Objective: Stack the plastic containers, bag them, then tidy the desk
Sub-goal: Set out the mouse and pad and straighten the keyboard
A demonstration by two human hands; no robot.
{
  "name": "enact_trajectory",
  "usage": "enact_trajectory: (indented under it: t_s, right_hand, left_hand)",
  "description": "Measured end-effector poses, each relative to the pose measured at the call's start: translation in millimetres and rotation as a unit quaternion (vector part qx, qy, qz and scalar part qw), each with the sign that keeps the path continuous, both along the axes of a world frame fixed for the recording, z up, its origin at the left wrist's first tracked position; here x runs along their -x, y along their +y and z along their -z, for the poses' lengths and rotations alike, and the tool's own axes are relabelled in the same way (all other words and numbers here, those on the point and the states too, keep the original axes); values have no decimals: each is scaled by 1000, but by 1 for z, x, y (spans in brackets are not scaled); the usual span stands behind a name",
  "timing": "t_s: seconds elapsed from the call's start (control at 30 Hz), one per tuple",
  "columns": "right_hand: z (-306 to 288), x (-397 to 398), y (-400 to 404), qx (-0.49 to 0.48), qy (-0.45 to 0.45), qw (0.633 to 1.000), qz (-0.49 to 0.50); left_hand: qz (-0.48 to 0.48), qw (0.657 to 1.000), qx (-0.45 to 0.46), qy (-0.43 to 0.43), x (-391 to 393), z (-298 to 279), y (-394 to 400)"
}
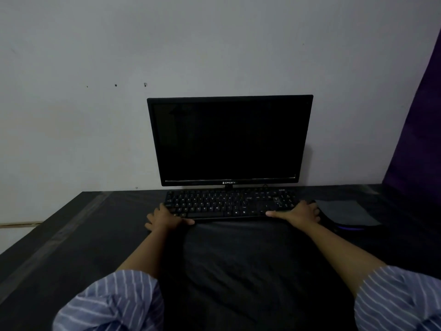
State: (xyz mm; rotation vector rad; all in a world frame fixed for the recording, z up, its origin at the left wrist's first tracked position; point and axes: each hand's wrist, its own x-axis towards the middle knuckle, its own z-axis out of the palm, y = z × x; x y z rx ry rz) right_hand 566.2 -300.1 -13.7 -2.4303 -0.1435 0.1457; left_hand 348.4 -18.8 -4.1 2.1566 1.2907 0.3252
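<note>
Gripping the black rectangular plastic keyboard (231, 204) w/ both hands is what I see from my end. Left hand (165, 217) sits at the kbd's near-left corner, thumb lying along the near edge, fingers spread over the left end. Right hand (299, 212) is at the near-right corner, thumb stretched along the near edge, fingers curled round the right end. Kbd lies flat on the dark matte desk (83, 235), just in front of the black flat-screen monitor (230, 139), screen dark, which stands at the far edge against the pale grey wall (95, 68). Grey square mouse pad (346, 212) lies right of the kbd, touching the right hand's far side as far as I can tell. Blue-white striped sleeves (114, 304) are rolled up near the elbows. Can't spot plastic containers or a bag in view.
</note>
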Motion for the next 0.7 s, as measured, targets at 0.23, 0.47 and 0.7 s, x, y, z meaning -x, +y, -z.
enact_trajectory:
  t_s: [0.23,0.47,0.7]
  right_hand:
    - [7,-6,8,-8,-8,1000,4]
    - [15,-1,10,-45,-25,998,26]
    - [16,-3,10,-15,-38,999,10]
  left_hand:
    - [1,1000,-3,23,-7,-3,7]
    - [-21,998,-24,-51,-11,9,9]
    - [-13,995,-38,-92,-8,20,9]
